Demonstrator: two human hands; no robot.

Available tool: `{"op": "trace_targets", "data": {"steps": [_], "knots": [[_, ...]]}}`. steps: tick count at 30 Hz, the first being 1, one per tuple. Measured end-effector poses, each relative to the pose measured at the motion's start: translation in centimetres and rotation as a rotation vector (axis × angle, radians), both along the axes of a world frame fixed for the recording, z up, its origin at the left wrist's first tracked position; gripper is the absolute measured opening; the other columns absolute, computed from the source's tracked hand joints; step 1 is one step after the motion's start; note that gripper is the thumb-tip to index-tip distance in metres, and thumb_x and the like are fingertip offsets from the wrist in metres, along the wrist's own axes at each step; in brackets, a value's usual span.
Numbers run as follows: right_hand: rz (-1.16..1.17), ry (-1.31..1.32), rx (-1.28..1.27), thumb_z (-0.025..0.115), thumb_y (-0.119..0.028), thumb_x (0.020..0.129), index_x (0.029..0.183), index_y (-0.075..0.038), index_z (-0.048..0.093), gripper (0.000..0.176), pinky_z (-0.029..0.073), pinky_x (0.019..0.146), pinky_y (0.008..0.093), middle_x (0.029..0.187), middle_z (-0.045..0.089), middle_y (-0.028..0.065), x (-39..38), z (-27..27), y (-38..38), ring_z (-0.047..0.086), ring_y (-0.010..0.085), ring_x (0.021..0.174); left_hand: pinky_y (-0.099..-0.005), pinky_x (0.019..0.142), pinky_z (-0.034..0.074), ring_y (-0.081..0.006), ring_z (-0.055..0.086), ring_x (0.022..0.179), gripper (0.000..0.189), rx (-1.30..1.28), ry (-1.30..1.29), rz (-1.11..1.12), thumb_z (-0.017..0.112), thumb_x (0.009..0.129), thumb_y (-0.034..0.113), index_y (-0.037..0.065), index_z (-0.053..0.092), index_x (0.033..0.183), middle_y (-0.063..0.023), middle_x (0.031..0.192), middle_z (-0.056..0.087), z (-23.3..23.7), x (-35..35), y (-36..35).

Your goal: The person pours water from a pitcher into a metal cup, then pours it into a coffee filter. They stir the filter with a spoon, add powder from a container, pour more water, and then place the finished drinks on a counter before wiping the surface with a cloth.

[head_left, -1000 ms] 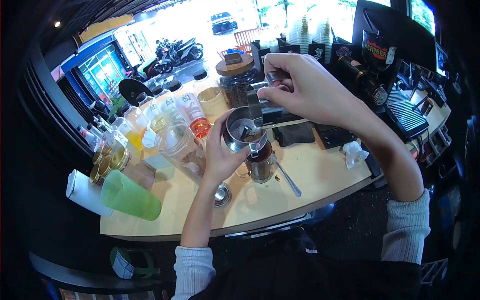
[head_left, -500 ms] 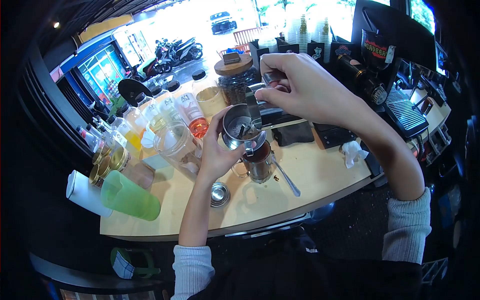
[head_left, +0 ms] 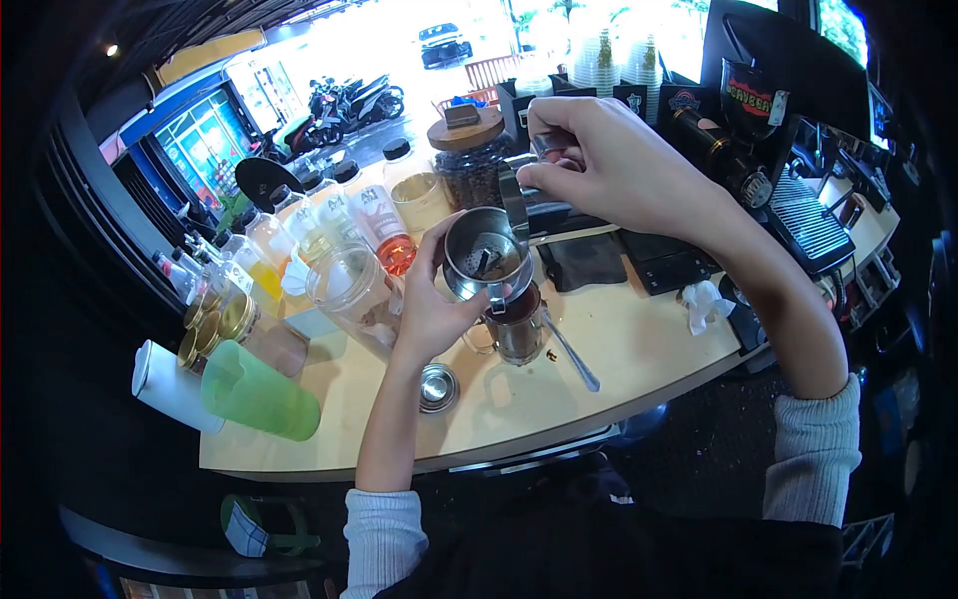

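Observation:
My left hand (head_left: 431, 317) grips a metal drip coffee filter (head_left: 461, 248) and tilts its open top toward me; dark wet-looking patches and a perforated metal piece show inside. Under the filter stands a glass mug (head_left: 517, 337) with brown liquid. My right hand (head_left: 614, 175) is closed on the handle of a small metal pitcher (head_left: 515, 205), tipped over the filter's right rim. The pitcher's inside is hidden from me. On the counter, a spoon (head_left: 572, 357) lies right of the mug, and a small round metal lid (head_left: 437, 387) lies to its left.
An open clear plastic jar (head_left: 344, 285) stands beside my left hand. Several bottles line the left back, near a green pitcher (head_left: 259, 389). Behind the filter is a wooden-lidded jar of beans (head_left: 474, 175). A black scale (head_left: 664, 265) and crumpled tissue (head_left: 705, 305) lie at right.
My right hand and the metal pitcher have risen slightly and shifted right, showing more of the filter's inside. My left hand and the filter stay nearly still.

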State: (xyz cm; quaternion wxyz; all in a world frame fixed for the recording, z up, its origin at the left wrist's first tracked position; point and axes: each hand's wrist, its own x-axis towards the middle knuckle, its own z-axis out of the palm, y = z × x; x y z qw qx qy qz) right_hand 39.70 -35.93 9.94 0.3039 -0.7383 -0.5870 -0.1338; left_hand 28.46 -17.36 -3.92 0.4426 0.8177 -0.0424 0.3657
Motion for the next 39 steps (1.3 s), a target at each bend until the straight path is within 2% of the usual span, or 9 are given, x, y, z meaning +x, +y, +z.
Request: {"op": "trace_targets", "data": {"steps": [8,10,16,17,19,20,23,27,39], "knots": [[0.051,0.011,-0.029,0.062,-0.016,0.077,0.104,0.008,0.060,0.036,0.048,0.079,0.0396,0.085,0.063,0.0248,-0.8,0.0,0.3,0.064,0.0343,0.082,-0.0329,0.100,0.039,-0.0197,0.053,0.113,0.075,-0.004,0.002,-0.016,0.071,0.059,-0.002,0.002,0.041,0.128,-0.0106,0.118,0.056,0.1,-0.2,-0.1],[0.111,-0.056,0.115,0.068,-0.020,0.078,0.076,0.003,0.045,0.032,0.035,0.051,0.0311,0.057,0.039,0.0078,-0.2,-0.8,0.8,0.036,0.0148,0.054,-0.0329,0.100,0.038,-0.0197,0.053,0.113,0.075,-0.011,0.002,-0.016,0.070,0.059,-0.002,0.002,0.041,0.128,-0.0106,0.118,0.056,0.3,-0.2,-0.2],[0.177,0.042,0.206,0.066,-0.016,0.082,0.075,0.000,0.044,0.028,0.032,0.048,0.0252,0.058,0.039,0.0009,1.0,-1.9,1.0,0.036,0.0070,0.057,-0.0330,0.100,0.038,-0.0200,0.053,0.113,0.076,-0.010,0.007,-0.019,0.074,0.059,0.001,0.003,0.042,0.128,-0.0103,0.117,0.056,0.3,-0.2,0.3],[0.177,0.042,0.207,0.066,-0.016,0.082,0.075,0.000,0.044,0.028,0.032,0.048,0.0252,0.058,0.039,0.0009,1.1,-1.8,0.7,0.036,0.0070,0.057,-0.0333,0.100,0.038,-0.0199,0.053,0.113,0.077,-0.032,0.038,-0.003,0.076,0.058,0.002,0.003,0.043,0.128,-0.0101,0.117,0.056,0.4,-0.2,0.3],[0.061,0.137,0.122,0.066,-0.023,0.079,0.087,0.008,0.058,0.033,0.049,0.066,0.0349,0.072,0.060,0.0167,1.1,-1.6,0.1,0.063,0.0241,0.069,-0.0337,0.101,0.037,-0.0198,0.053,0.113,0.077,-0.042,0.061,-0.009,0.077,0.058,0.004,0.003,0.043,0.127,-0.0099,0.117,0.056,0.6,-0.2,0.5],[0.063,0.137,0.122,0.066,-0.023,0.079,0.087,0.008,0.058,0.033,0.049,0.066,0.0349,0.072,0.060,0.0167,1.3,-1.7,-0.1,0.063,0.0241,0.069,-0.0340,0.102,0.036,-0.0196,0.053,0.113,0.078,-0.051,0.085,-0.013,0.079,0.058,0.005,0.004,0.043,0.127,-0.0097,0.117,0.056,0.8,-0.2,0.6],[0.157,0.479,0.216,0.067,-0.023,0.081,0.074,0.003,0.051,0.031,0.042,0.053,0.0248,0.063,0.052,0.0024,1.4,-2.0,-0.5,0.050,0.0057,0.058,-0.0348,0.103,0.035,-0.0192,0.053,0.112,0.075,-0.107,0.104,0.005,0.078,0.060,0.005,0.004,0.044,0.126,-0.0091,0.117,0.056,1.6,-0.3,0.1],[0.174,0.504,0.354,0.065,-0.023,0.086,0.075,-0.002,0.052,0.027,0.038,0.054,0.0198,0.064,0.050,-0.0014,3.7,-4.0,-0.7,0.046,0.0022,0.061,-0.0345,0.102,0.036,-0.0189,0.053,0.113,0.072,-0.098,0.093,0.018,0.077,0.061,0.005,0.004,0.045,0.125,-0.0088,0.116,0.057,2.0,0.0,0.2],[0.112,1.095,0.710,0.056,-0.010,0.089,0.074,-0.007,0.045,0.019,0.039,0.055,0.0225,0.064,0.046,-0.0011,4.9,-16.7,-5.0,0.047,0.0069,0.058,-0.0318,0.096,0.040,-0.0162,0.054,0.109,0.069,-0.229,0.094,-0.023,0.082,0.064,0.011,0.003,0.047,0.123,-0.0065,0.113,0.058,-2.5,0.6,1.0]]}}
